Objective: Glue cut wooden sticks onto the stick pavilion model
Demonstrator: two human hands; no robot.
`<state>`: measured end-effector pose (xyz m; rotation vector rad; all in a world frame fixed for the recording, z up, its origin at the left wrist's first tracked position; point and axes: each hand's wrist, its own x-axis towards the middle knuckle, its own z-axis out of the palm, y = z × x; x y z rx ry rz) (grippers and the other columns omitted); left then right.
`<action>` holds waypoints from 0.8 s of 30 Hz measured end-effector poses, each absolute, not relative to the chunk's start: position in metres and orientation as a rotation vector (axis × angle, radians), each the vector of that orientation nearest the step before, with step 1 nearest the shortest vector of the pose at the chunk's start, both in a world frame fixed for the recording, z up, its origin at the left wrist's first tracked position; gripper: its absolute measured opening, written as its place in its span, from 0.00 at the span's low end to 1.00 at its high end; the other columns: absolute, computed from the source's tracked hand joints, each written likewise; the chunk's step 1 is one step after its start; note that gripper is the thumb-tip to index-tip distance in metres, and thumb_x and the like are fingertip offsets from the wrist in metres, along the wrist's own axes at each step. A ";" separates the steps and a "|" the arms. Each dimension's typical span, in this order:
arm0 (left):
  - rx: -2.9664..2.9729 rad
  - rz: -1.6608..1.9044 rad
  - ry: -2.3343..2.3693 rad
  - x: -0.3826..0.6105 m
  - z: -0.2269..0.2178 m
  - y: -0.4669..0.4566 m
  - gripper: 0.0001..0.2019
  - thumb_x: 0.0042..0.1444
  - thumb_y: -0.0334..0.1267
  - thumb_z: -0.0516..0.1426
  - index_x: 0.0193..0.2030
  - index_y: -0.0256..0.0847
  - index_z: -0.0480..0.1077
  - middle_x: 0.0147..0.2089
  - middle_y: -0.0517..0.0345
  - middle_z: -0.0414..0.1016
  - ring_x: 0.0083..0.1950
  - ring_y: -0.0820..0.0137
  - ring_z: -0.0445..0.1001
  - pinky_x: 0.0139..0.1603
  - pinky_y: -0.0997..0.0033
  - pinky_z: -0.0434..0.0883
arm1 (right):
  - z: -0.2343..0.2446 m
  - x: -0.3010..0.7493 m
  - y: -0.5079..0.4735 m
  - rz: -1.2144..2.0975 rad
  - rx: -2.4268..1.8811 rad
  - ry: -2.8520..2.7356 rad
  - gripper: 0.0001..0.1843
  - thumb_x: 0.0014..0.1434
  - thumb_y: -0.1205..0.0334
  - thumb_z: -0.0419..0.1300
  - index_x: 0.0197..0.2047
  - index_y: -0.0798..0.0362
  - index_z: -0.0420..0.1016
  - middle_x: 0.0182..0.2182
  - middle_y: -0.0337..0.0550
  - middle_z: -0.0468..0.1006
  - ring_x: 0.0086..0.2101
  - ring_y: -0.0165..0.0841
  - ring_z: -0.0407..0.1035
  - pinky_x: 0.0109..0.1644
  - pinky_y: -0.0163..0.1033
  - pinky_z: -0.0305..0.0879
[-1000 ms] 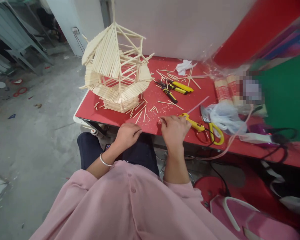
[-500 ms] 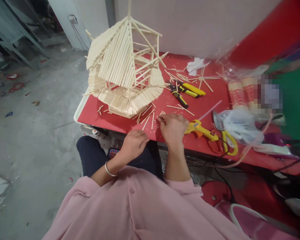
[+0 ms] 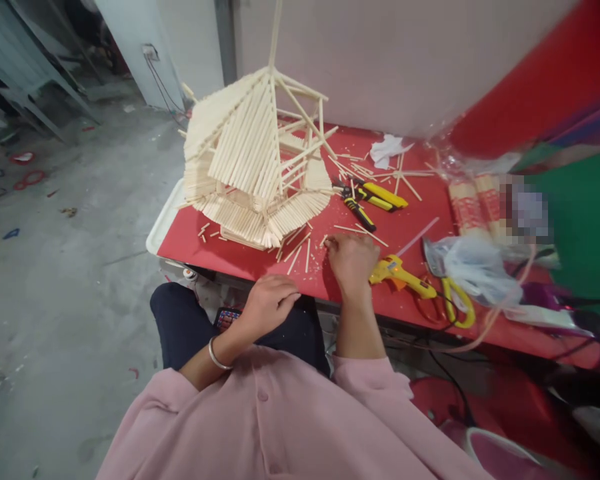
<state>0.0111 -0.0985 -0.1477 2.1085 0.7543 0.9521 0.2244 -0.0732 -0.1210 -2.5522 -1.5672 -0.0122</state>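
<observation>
On the red table stands a pavilion model (image 3: pixel 247 143) built of thin wooden sticks, its roof partly covered and partly bare frame. My right hand (image 3: pixel 353 263) rests low over the table to the right of the model, fingers curled together beside small stick pieces; whatever they hold is hidden. My left hand (image 3: pixel 270 303) hovers at the table's front edge above my lap, its fingers bent and pressed together, the fingertips out of sight. Several cut sticks (image 3: pixel 297 253) lie between the model and my right hand. A yellow glue gun (image 3: pixel 403 277) lies just right of that hand.
Black-and-yellow pliers (image 3: pixel 360 212) and a yellow-handled cutter (image 3: pixel 385 195) lie behind my right hand. Farther right are a plastic bag (image 3: pixel 480 270), yellow-handled scissors (image 3: pixel 460 310), bundled sticks (image 3: pixel 467 207) and cords. White crumpled tissue (image 3: pixel 387 150) sits near the wall.
The camera view has shifted, so the model and table appear lower in the picture. My right hand has moved slightly forward over the table; my left hand stays almost where it was.
</observation>
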 end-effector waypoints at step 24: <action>1.050 0.878 0.767 0.015 -0.056 -0.104 0.21 0.51 0.55 0.68 0.28 0.35 0.74 0.18 0.62 0.71 0.16 0.80 0.64 0.16 0.81 0.60 | -0.043 0.194 -0.132 0.025 -1.052 -1.984 0.25 0.64 0.75 0.58 0.60 0.45 0.74 0.43 0.42 0.84 0.43 0.32 0.79 0.49 0.39 0.75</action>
